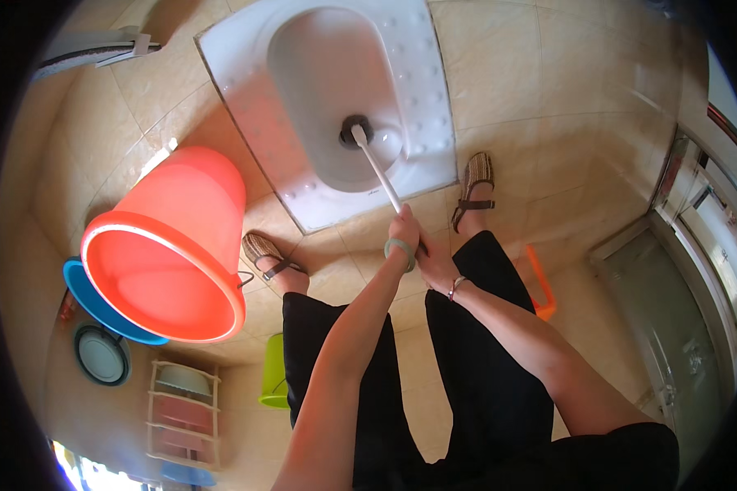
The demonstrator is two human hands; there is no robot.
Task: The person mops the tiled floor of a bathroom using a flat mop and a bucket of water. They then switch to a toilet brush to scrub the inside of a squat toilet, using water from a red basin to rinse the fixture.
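Note:
A long white handle (378, 170) slants down into the white squat toilet (422, 98). Its lower end meets a dark round patch (350, 137) at the near end of the bowl. Whether that patch is the drain or the tool's own head, I cannot tell. My left hand (402, 230), with a pale green bangle at the wrist, is wrapped round the handle. Just behind it, my right hand (436, 265) is closed around the handle's near end; a thin bracelet circles that wrist. My fingers partly hide the grip.
A big red-orange bucket (192, 192) leans tipped at the left, beside a blue basin (98, 299). Behind me are a green bucket (275, 372), a rack (184, 409) and an orange plastic item (539, 282). A glass door (663, 303) is at the right. My feet straddle the toilet's near edge.

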